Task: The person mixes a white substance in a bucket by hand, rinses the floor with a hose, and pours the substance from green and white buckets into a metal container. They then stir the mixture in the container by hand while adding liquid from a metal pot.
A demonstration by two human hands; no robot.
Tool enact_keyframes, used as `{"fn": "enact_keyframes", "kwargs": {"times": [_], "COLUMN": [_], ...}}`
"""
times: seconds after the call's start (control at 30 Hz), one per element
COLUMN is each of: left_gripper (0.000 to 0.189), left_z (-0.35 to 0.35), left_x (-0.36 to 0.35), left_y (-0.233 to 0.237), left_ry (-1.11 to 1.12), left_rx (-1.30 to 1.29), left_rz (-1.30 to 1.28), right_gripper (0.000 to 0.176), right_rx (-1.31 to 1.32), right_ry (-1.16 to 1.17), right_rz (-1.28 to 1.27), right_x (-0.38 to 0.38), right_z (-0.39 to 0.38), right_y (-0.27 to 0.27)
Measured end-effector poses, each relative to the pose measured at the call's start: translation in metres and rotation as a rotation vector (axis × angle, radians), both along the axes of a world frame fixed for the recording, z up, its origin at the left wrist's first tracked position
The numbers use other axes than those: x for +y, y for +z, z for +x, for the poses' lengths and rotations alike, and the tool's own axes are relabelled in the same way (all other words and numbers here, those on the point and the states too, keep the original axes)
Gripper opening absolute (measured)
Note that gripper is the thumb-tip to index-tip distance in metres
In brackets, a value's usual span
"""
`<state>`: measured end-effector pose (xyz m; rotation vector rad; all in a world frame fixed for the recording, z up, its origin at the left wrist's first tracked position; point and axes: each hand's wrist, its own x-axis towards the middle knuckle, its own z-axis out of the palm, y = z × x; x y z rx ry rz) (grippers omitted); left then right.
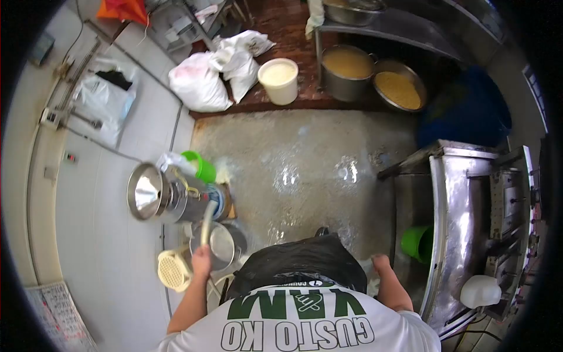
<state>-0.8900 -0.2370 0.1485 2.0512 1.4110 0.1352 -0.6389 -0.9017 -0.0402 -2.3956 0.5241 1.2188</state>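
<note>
My left hand (201, 259) is wrapped round a pale hose (207, 220), whose front end points forward past a metal pot (223, 242) on the floor. Just ahead of the pot stands a machine with a steel funnel-shaped hopper (146, 190). A bright green bucket (203, 167) is beyond the machine. On the other side, my right hand (382, 262) hangs low beside my body with its fingers curled in; what it holds, if anything, cannot be made out. A black apron (299, 252) covers my front.
White sacks (199, 82), a white bucket (278, 82), a tall pot (347, 73) and a basin of yellow grain (400, 88) line the far side. A steel table (460, 211) runs along the right, with a green bucket (417, 243) beside it. The concrete floor (311, 170) looks wet.
</note>
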Motion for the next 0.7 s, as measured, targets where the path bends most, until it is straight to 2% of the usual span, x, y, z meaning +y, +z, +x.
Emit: {"fn": "enact_keyframes", "kwargs": {"times": [0.03, 0.07, 0.13, 0.17, 0.2, 0.27, 0.3, 0.37, 0.5, 0.57, 0.6, 0.7], "left_gripper": [0.046, 0.046, 0.041, 0.041, 0.040, 0.038, 0.038, 0.039, 0.038, 0.041, 0.043, 0.047], "left_z": [0.027, 0.055, 0.120, 0.145, 0.166, 0.204, 0.223, 0.264, 0.334, 0.354, 0.362, 0.378], "left_x": [-0.025, -0.044, -0.067, -0.072, -0.075, -0.073, -0.072, -0.068, -0.054, -0.042, -0.033, -0.016], "left_y": [0.017, 0.038, 0.079, 0.089, 0.096, 0.101, 0.107, 0.120, 0.129, 0.120, 0.112, 0.101], "left_ry": [-0.058, -0.053, -0.078, -0.066, -0.195, -0.388, -0.382, -0.436, -0.509, -0.474, -0.511, -0.490], "left_rx": [0.048, 0.034, 0.093, 0.070, 0.078, 0.075, 0.063, 0.069, 0.022, 0.052, 0.020, -0.069], "left_rz": [-0.169, -0.177, -0.672, -0.683, -0.692, -0.730, -0.741, -0.952, -0.938, -0.894, -0.798, -0.602], "right_gripper": [0.034, 0.032, 0.044, 0.041, 0.037, 0.031, 0.028, 0.024, 0.021, 0.020, 0.020, 0.020], "right_rx": [-0.131, -0.260, -0.192, -0.222, -0.245, 0.004, 0.049, 0.100, 0.224, 0.312, 0.402, 0.358], "right_ry": [0.039, 0.093, 0.179, 0.279, 0.375, 0.165, 0.084, -0.010, -0.107, -0.053, -0.006, 0.044], "right_rz": [0.078, 0.153, 0.239, 0.304, 0.367, 0.525, 0.610, 0.725, 0.769, 0.790, 0.840, 0.880], "right_x": [0.007, 0.008, 0.076, 0.099, 0.119, 0.176, 0.205, 0.262, 0.340, 0.355, 0.368, 0.391], "right_z": [0.029, 0.059, 0.133, 0.171, 0.202, 0.256, 0.276, 0.315, 0.359, 0.375, 0.390, 0.431], "right_y": [-0.016, -0.037, 0.060, 0.068, 0.071, 0.093, 0.106, 0.118, 0.132, 0.140, 0.145, 0.172]}}
